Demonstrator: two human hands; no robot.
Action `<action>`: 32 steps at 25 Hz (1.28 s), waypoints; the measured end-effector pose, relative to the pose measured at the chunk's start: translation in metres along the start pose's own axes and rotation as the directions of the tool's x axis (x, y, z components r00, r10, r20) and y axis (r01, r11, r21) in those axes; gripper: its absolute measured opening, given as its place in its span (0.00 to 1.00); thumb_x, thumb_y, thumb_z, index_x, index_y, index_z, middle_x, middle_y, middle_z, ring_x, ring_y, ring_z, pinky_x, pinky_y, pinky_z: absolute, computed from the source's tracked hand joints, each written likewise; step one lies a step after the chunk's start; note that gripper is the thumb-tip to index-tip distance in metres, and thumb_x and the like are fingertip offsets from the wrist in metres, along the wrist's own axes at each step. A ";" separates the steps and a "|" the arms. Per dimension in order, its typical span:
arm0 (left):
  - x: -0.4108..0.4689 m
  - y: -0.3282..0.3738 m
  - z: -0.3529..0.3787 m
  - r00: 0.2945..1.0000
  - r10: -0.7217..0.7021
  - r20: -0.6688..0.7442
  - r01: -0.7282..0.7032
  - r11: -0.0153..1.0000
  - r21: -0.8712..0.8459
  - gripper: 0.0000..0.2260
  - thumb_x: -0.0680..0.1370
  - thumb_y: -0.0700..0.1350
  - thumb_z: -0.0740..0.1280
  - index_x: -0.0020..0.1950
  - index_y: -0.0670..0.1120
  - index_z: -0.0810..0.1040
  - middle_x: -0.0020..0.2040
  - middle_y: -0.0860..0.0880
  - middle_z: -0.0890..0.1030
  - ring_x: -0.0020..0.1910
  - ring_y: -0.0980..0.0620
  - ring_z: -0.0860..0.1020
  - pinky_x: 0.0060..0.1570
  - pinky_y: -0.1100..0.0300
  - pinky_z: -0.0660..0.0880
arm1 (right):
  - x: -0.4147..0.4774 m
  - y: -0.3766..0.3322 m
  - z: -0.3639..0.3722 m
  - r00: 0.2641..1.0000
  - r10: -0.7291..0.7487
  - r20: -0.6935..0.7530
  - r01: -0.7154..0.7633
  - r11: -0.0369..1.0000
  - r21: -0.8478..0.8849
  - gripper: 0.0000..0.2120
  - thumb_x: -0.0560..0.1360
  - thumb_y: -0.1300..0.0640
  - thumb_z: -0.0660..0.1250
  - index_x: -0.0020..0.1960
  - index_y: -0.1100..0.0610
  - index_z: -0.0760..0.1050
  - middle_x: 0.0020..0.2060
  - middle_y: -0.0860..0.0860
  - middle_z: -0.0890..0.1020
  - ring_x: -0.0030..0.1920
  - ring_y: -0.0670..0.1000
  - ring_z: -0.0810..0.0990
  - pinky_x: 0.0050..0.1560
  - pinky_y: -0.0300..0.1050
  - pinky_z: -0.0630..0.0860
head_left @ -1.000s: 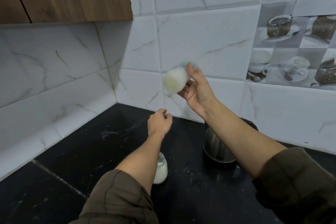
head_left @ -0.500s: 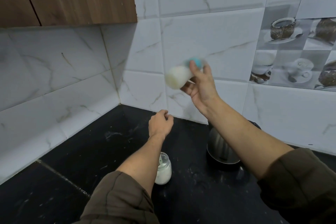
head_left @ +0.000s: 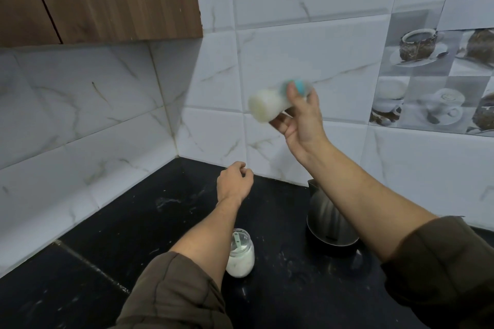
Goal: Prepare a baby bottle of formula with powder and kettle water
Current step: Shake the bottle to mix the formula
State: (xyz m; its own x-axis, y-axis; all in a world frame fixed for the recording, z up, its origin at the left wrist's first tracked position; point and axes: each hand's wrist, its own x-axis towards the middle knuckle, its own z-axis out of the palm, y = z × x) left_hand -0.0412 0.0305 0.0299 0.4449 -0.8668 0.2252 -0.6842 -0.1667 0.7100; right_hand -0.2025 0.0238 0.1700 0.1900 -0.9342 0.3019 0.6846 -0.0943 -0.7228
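Bottle [head_left: 267, 108] shifted slightly, blurred, right hand [head_left: 300, 123] gripping

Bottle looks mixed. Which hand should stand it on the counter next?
Right. The right hand grips the bottle, raised and tilted in front of the wall tiles. The left hand hovers loosely curled above the counter, holding nothing, so it would need a handover first.
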 end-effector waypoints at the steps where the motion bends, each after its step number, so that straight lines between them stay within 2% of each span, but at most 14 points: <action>1: 0.001 -0.001 0.001 1.000 -0.009 -0.003 0.009 1.000 -0.001 0.19 0.81 0.49 0.62 0.71 0.48 0.79 0.62 0.46 0.84 0.64 0.43 0.80 0.64 0.51 0.75 | 0.006 -0.001 -0.001 0.996 -0.016 -0.085 0.025 0.995 0.102 0.31 0.79 0.51 0.74 0.77 0.52 0.64 0.69 0.60 0.78 0.53 0.59 0.87 0.50 0.54 0.84; 3: 0.003 0.000 0.002 1.000 -0.017 -0.006 0.017 1.000 -0.002 0.19 0.81 0.49 0.62 0.71 0.49 0.79 0.62 0.46 0.84 0.63 0.43 0.80 0.63 0.51 0.75 | 0.007 -0.001 -0.003 0.996 -0.015 -0.090 0.024 0.995 0.097 0.31 0.80 0.52 0.74 0.77 0.51 0.64 0.67 0.59 0.79 0.54 0.59 0.87 0.51 0.55 0.85; 8: 0.003 0.006 0.005 1.000 -0.004 0.003 0.004 1.000 -0.025 0.18 0.82 0.49 0.63 0.71 0.48 0.78 0.61 0.48 0.84 0.63 0.44 0.80 0.63 0.52 0.75 | -0.016 0.004 -0.007 0.932 0.131 0.337 -0.003 0.934 -0.356 0.35 0.77 0.53 0.74 0.79 0.43 0.63 0.57 0.58 0.83 0.51 0.58 0.87 0.43 0.50 0.83; 10: 0.002 0.005 0.004 1.000 0.002 0.000 -0.002 1.000 -0.016 0.19 0.82 0.49 0.63 0.71 0.48 0.78 0.61 0.48 0.84 0.63 0.44 0.80 0.63 0.51 0.75 | -0.012 0.004 -0.009 0.961 0.082 0.265 -0.004 0.960 -0.280 0.36 0.77 0.53 0.75 0.79 0.43 0.62 0.62 0.60 0.83 0.54 0.62 0.87 0.45 0.52 0.83; 12: 0.003 0.002 0.004 1.000 -0.001 -0.006 0.001 1.000 -0.001 0.19 0.81 0.49 0.62 0.71 0.49 0.79 0.61 0.47 0.84 0.63 0.43 0.80 0.64 0.51 0.75 | -0.004 0.004 -0.009 0.998 0.008 0.059 -0.002 0.995 -0.098 0.36 0.78 0.52 0.75 0.80 0.46 0.61 0.67 0.61 0.80 0.56 0.63 0.87 0.48 0.54 0.84; 14: 0.003 0.002 0.003 1.000 -0.008 -0.013 0.008 1.000 0.011 0.19 0.81 0.49 0.62 0.70 0.49 0.79 0.61 0.46 0.85 0.62 0.42 0.80 0.63 0.51 0.75 | 0.003 0.005 -0.006 0.994 -0.022 -0.104 0.026 0.999 0.041 0.37 0.78 0.51 0.75 0.81 0.49 0.60 0.67 0.58 0.79 0.56 0.60 0.87 0.49 0.54 0.85; 15: 0.003 0.002 0.002 1.000 -0.007 -0.014 0.007 1.000 0.013 0.18 0.81 0.49 0.62 0.70 0.49 0.79 0.60 0.46 0.85 0.62 0.42 0.80 0.63 0.52 0.75 | 0.003 0.005 -0.006 0.994 -0.014 -0.106 0.020 0.999 0.050 0.37 0.78 0.51 0.76 0.81 0.49 0.60 0.66 0.57 0.79 0.55 0.59 0.87 0.50 0.54 0.85; 17: 0.003 0.003 0.002 1.000 0.004 -0.013 -0.004 1.000 0.015 0.18 0.81 0.49 0.62 0.70 0.49 0.79 0.60 0.47 0.85 0.62 0.43 0.80 0.63 0.52 0.75 | -0.004 0.004 -0.003 0.998 0.047 0.045 -0.044 0.996 -0.074 0.37 0.77 0.50 0.75 0.80 0.49 0.62 0.63 0.56 0.80 0.52 0.59 0.87 0.48 0.53 0.85; 20: 0.000 0.005 0.001 1.000 0.009 -0.011 -0.009 1.000 0.006 0.17 0.82 0.49 0.63 0.69 0.48 0.79 0.59 0.48 0.85 0.61 0.44 0.80 0.61 0.53 0.75 | -0.018 0.004 -0.001 0.927 0.171 0.333 -0.051 0.939 -0.341 0.34 0.76 0.52 0.74 0.78 0.45 0.64 0.57 0.56 0.83 0.50 0.59 0.86 0.43 0.51 0.83; 22: -0.001 0.005 0.000 1.000 0.013 -0.007 -0.013 1.000 0.000 0.17 0.82 0.49 0.63 0.70 0.48 0.79 0.60 0.48 0.85 0.62 0.45 0.80 0.62 0.53 0.75 | -0.015 0.004 0.000 0.940 0.139 0.313 -0.038 0.950 -0.309 0.34 0.76 0.52 0.74 0.79 0.45 0.64 0.60 0.58 0.83 0.51 0.61 0.87 0.43 0.52 0.83; 25: -0.003 0.002 -0.003 1.000 0.004 -0.021 -0.004 1.000 0.010 0.18 0.82 0.50 0.63 0.71 0.49 0.78 0.61 0.48 0.85 0.63 0.45 0.80 0.64 0.52 0.75 | -0.003 0.003 0.003 0.998 0.047 0.031 -0.046 0.998 -0.042 0.32 0.79 0.50 0.75 0.77 0.50 0.65 0.70 0.62 0.77 0.50 0.59 0.88 0.48 0.53 0.84; 27: -0.003 -0.001 -0.005 1.000 -0.002 -0.025 0.002 1.000 0.013 0.18 0.82 0.49 0.63 0.71 0.48 0.78 0.61 0.47 0.84 0.63 0.44 0.80 0.63 0.52 0.75 | 0.001 0.002 0.003 0.998 0.040 -0.050 -0.038 0.998 0.049 0.28 0.79 0.50 0.74 0.75 0.52 0.67 0.70 0.60 0.76 0.50 0.59 0.88 0.49 0.53 0.85; 29: -0.003 -0.002 -0.005 1.000 0.001 -0.019 -0.001 1.000 0.014 0.18 0.82 0.49 0.63 0.71 0.48 0.78 0.61 0.48 0.84 0.63 0.45 0.80 0.64 0.51 0.76 | -0.005 0.000 0.002 0.994 0.093 0.064 -0.090 0.995 -0.047 0.31 0.78 0.50 0.75 0.76 0.51 0.66 0.66 0.58 0.79 0.50 0.58 0.88 0.47 0.52 0.85; 32: -0.005 0.002 -0.005 1.000 0.007 -0.012 -0.007 1.000 0.010 0.18 0.82 0.49 0.63 0.72 0.48 0.78 0.61 0.48 0.84 0.63 0.45 0.80 0.65 0.51 0.76 | -0.017 -0.002 0.000 0.923 0.211 0.321 -0.099 0.938 -0.331 0.34 0.77 0.51 0.74 0.79 0.47 0.65 0.58 0.55 0.83 0.51 0.59 0.87 0.45 0.53 0.84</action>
State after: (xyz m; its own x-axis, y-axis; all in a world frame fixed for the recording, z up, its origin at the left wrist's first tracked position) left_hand -0.0424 0.0368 0.0332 0.4470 -0.8621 0.2385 -0.6933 -0.1654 0.7014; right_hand -0.2076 0.0396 0.1665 0.5455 -0.7723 0.3255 0.3904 -0.1096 -0.9141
